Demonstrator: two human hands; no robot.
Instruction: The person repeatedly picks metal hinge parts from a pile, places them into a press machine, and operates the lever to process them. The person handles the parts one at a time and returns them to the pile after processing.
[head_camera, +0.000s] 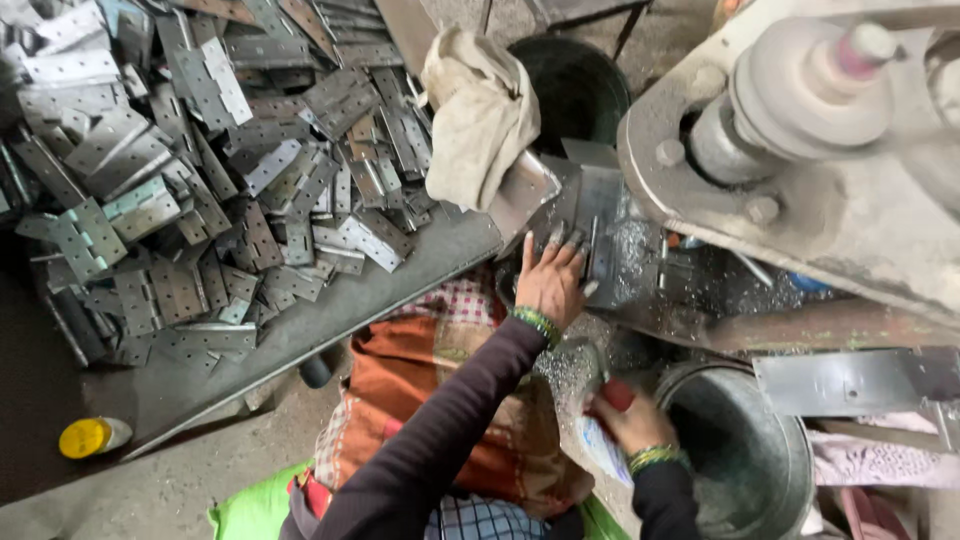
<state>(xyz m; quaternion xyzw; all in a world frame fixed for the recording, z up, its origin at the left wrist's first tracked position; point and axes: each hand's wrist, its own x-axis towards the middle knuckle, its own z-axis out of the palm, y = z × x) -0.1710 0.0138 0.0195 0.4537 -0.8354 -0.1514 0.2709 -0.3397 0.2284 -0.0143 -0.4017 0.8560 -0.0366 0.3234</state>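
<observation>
Your left hand (550, 283) presses spread fingers on the flat grey hinge plate (598, 215) under the drill press (800, 120), while your right hand (632, 420) grips a red-handled brush (612, 395); sharp swarf could cut fingertips.

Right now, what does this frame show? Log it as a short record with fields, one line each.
setting: metal workshop, head view looking down
left hand: flat on a metal plate under the drilling machine
right hand: gripping a red-handled brush
left side: heap of punched hinges on a tray
other: cloth, metal bucket, yellow cap
</observation>
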